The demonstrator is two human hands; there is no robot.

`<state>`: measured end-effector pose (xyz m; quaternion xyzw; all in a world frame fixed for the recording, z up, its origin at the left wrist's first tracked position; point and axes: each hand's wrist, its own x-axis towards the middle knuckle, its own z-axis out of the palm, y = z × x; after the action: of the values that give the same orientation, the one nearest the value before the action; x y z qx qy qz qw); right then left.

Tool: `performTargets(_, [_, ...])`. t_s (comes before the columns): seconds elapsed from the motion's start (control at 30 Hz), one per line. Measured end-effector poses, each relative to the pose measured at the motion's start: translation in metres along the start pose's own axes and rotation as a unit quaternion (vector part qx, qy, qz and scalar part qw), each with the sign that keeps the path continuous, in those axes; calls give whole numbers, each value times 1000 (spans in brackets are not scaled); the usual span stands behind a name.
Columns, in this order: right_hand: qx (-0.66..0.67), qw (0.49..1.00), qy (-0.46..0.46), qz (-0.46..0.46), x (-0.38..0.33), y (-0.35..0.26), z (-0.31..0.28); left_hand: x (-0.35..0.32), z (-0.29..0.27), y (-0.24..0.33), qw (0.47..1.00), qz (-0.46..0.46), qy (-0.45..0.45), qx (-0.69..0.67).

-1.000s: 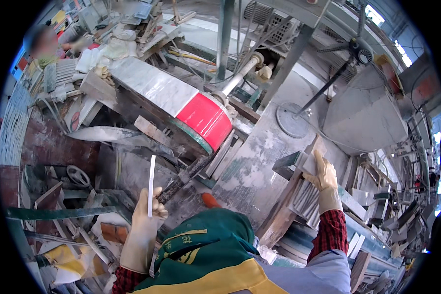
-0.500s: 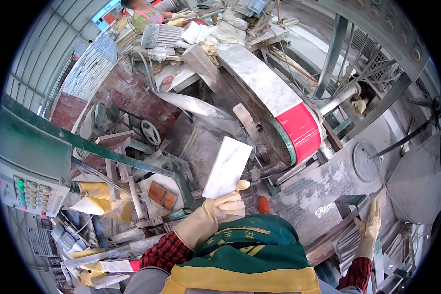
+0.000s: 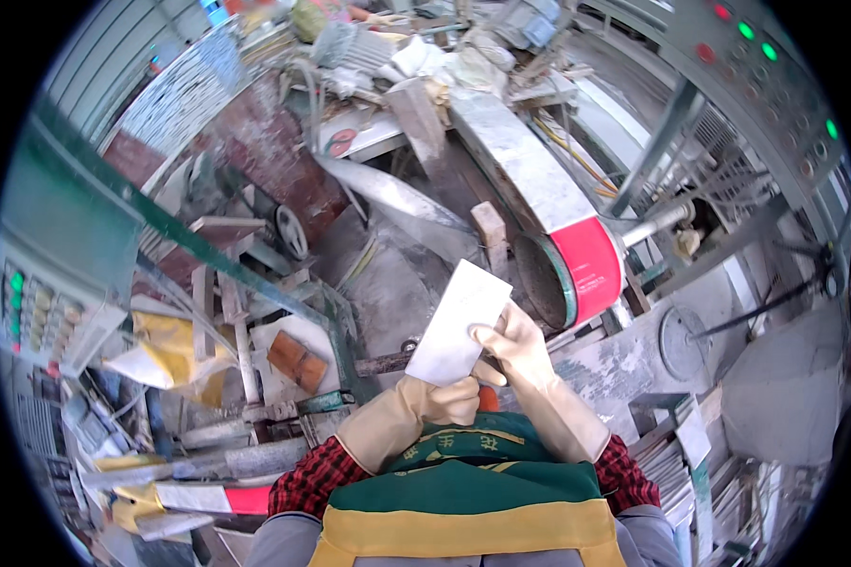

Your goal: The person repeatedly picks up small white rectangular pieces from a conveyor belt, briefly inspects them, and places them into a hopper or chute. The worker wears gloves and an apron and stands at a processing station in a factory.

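Observation:
A white rectangular stone tile [image 3: 461,321], tilted, is held up in front of my green apron. At its lower end, the fingers of my left hand [image 3: 444,401] are closed around it. My right hand [image 3: 518,345] grips the tile's right edge, its thumb lying on the face. Both hands wear cream rubber gloves, and the fingers behind the tile are hidden. Beyond the tile stands a conveyor with a red belt end [image 3: 588,269], carrying a long pale marble slab [image 3: 515,161].
Control panels with lit buttons stand at left [image 3: 43,307] and upper right [image 3: 766,85]. A green metal bar [image 3: 227,269] crosses on the left. Below it lies an orange-brown block [image 3: 298,360]. A rack of tile strips [image 3: 662,472] is at lower right. Another person is partly visible at the far top.
My right hand has come from the rack at lower right to the tile and taken hold of its right edge. My left hand keeps its hold. The whole view has shifted slightly.

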<state>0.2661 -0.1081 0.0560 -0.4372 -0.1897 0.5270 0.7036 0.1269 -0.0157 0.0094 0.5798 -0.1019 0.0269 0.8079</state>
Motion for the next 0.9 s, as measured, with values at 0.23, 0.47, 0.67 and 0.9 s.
performTargets(0.23, [-202,979,12,9,40,32,42,-78,-2,58,901,-114,418,-37])
performTargets(0.47, [-214,964,-155,27,36,67,76,-119,24,47,840,5,522,-149])
performTargets(0.67, [-231,958,-169,32,37,68,88,-130,42,50,820,22,551,-154])
performTargets(0.9, [-210,970,-119,40,51,64,99,-135,50,57,828,1,550,-108])
